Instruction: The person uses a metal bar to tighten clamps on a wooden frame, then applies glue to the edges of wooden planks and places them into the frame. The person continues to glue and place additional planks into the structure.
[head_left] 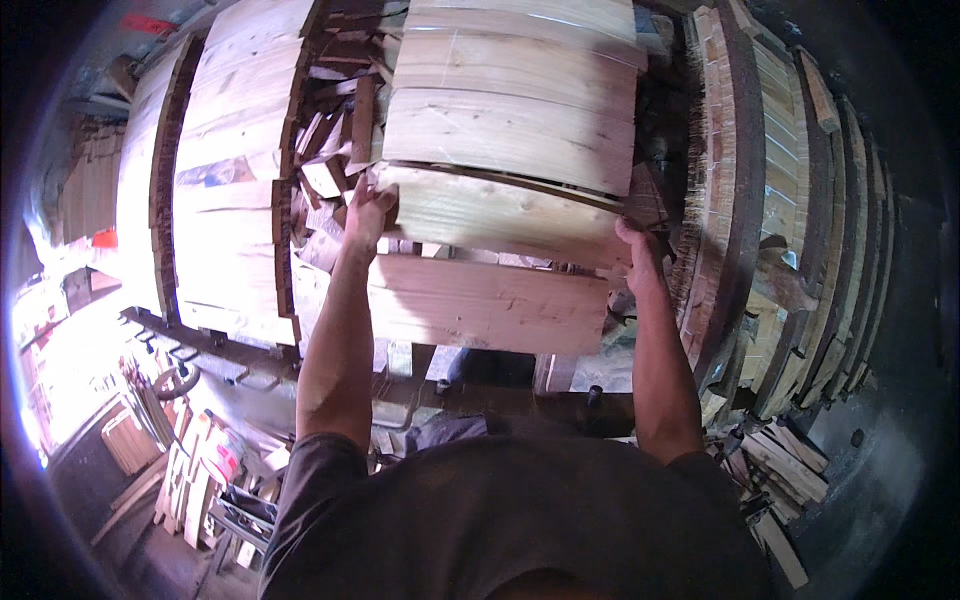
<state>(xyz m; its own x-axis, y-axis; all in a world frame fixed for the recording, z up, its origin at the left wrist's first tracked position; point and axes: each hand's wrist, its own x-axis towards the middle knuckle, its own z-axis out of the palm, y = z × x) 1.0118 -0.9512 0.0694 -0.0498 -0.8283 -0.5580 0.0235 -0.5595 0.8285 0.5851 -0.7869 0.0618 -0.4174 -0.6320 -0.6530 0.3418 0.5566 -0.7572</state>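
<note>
A pale wooden board (500, 215) is held crosswise in front of me, one end in each hand. My left hand (370, 210) is closed on its left end, and my right hand (640, 248) grips the right end with the thumb on top. Beyond it, more wide boards (510, 125) lie edge to edge, a narrow dark gap between them and the held board. On the near side another loose board (490, 300) lies crosswise, partly shaded. The undersides of both hands are hidden.
Panels of joined boards (235, 120) stand left, brightly lit. Offcuts (322, 180) fill the gap beside them. Upright panel edges (725, 190) line the right. A dark metal rail (480, 395) runs across near my body. Scrap wood lies on the floor, lower left (190, 480) and lower right (780, 470).
</note>
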